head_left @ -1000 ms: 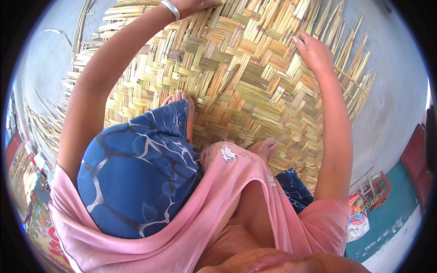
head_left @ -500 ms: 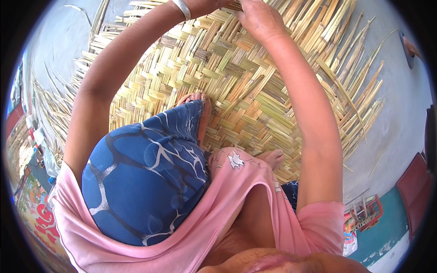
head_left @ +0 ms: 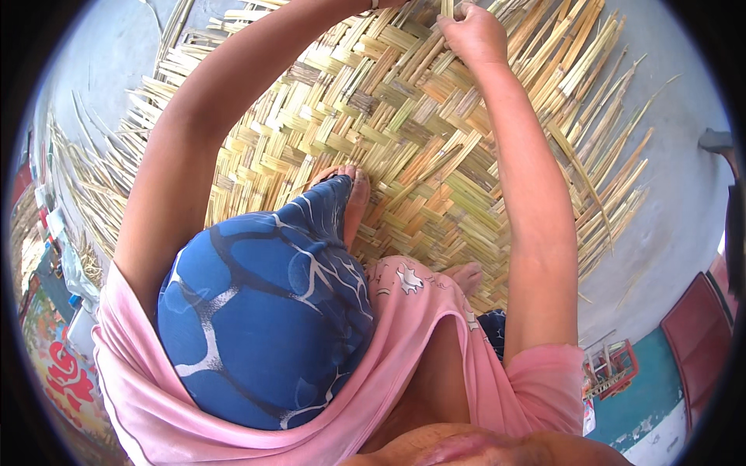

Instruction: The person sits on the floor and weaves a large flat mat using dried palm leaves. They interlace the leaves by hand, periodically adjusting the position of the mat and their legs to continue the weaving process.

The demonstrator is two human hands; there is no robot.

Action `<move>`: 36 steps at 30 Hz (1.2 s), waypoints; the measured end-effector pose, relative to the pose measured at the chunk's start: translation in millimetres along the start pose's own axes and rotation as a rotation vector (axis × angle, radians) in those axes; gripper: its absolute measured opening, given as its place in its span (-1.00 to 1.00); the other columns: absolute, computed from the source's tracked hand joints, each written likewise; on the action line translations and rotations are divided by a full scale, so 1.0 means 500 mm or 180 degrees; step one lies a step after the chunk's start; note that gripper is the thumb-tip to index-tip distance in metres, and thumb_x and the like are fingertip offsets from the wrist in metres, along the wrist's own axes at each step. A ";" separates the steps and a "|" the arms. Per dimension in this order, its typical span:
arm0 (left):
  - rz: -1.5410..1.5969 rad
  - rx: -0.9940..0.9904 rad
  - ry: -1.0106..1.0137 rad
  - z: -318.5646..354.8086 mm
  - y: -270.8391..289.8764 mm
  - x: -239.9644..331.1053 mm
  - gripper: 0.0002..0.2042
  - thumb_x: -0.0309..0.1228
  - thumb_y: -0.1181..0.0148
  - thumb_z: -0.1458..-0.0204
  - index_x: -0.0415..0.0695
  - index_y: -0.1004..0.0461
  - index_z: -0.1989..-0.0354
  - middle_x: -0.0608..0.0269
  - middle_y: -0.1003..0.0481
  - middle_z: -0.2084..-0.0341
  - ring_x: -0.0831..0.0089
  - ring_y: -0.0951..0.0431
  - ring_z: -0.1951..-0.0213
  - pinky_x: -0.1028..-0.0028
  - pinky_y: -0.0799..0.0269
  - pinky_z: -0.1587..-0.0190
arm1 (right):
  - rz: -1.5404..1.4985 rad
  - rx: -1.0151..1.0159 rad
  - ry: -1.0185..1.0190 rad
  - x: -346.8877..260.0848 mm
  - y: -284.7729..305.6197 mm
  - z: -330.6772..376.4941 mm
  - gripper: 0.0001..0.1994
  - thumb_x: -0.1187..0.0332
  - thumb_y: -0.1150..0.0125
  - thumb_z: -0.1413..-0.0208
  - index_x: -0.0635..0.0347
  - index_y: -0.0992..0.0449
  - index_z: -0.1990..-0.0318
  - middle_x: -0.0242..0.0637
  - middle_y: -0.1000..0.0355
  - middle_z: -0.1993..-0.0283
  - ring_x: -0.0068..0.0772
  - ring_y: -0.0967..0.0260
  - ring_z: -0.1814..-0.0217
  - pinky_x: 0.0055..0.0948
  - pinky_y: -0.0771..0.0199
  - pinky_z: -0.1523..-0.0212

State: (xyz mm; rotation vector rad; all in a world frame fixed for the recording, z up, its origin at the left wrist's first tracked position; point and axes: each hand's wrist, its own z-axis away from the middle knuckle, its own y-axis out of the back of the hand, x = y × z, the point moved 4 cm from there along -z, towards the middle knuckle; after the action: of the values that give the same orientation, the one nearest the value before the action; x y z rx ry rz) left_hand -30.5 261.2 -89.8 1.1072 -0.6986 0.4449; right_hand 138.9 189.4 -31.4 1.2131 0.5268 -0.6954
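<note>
A large woven mat [head_left: 365,116] of flat yellow-green reed strips spreads under me, its loose strip ends [head_left: 575,39] fanning out unwoven at the far side and right. At the top edge, my right hand [head_left: 475,37] is closed, thumb and fingers pinching a pale reed strip [head_left: 447,9] that runs out of view. My left hand [head_left: 391,3] reaches to the far part of the mat, left of the right hand. The upper rim cuts off most of it, so its fingers are hidden. My bare foot [head_left: 353,182] rests on the mat.
Grey floor [head_left: 660,155] surrounds the mat. More loose strips [head_left: 97,186] lie at the left. A red rack-like item [head_left: 614,369] and a dark red panel [head_left: 698,326] stand at the lower right. Assorted bags and items [head_left: 74,256] sit at the left rim.
My right hand has shifted right and slightly down, apart from the left hand, with a strip now visible at its fingers. The left hand has moved right and further out of view.
</note>
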 end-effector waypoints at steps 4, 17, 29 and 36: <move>-0.0916 -0.0567 -0.0175 0.014 0.002 0.088 -0.66 -0.21 -0.22 0.06 -0.16 -0.64 0.17 -0.03 -0.63 0.30 0.08 -0.64 0.24 0.20 -0.52 0.13 | 0.0031 0.0046 -0.0029 0.022 -0.002 -0.013 -0.84 0.37 -0.19 0.03 0.28 -0.58 0.35 -0.07 -0.55 0.53 -0.20 -0.57 0.52 -0.25 -0.57 0.40; -0.0959 -0.0442 0.0295 -0.068 -0.047 0.008 -0.59 -0.09 -0.27 0.14 -0.20 -0.66 0.27 -0.08 -0.63 0.34 0.11 -0.64 0.28 0.23 -0.54 0.16 | -0.0641 -0.0260 -0.0668 0.017 -0.010 -0.016 -0.88 0.47 -0.11 -0.02 0.28 -0.53 0.30 -0.16 -0.51 0.53 -0.29 -0.49 0.60 -0.28 -0.47 0.60; 0.2107 -0.1123 0.0412 -0.019 -0.052 -0.021 -0.67 -0.16 -0.34 -0.04 -0.16 -0.59 0.17 0.22 -0.60 0.40 0.46 -0.57 0.37 0.39 -0.47 0.32 | -0.0800 0.0036 -0.0798 0.060 -0.042 -0.016 -0.76 0.40 -0.13 -0.17 0.36 -0.47 0.07 0.01 -0.56 0.23 -0.26 -0.61 0.33 -0.32 -0.63 0.34; 0.1791 -0.1014 0.0486 -0.030 -0.055 -0.045 -0.68 -0.16 -0.35 -0.07 -0.14 -0.59 0.16 0.24 -0.60 0.39 0.45 -0.57 0.38 0.39 -0.48 0.32 | -0.1515 0.0426 -0.0595 0.057 -0.054 0.008 -0.84 0.45 -0.11 -0.12 0.39 -0.43 0.22 -0.10 -0.54 0.36 -0.37 -0.59 0.43 -0.44 -0.62 0.44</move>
State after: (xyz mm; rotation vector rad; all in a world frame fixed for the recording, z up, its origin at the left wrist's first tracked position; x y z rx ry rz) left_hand -24.2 264.5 -127.8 0.5580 -0.9088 0.8540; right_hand 138.4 174.7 -68.0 1.1396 0.6263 -1.2528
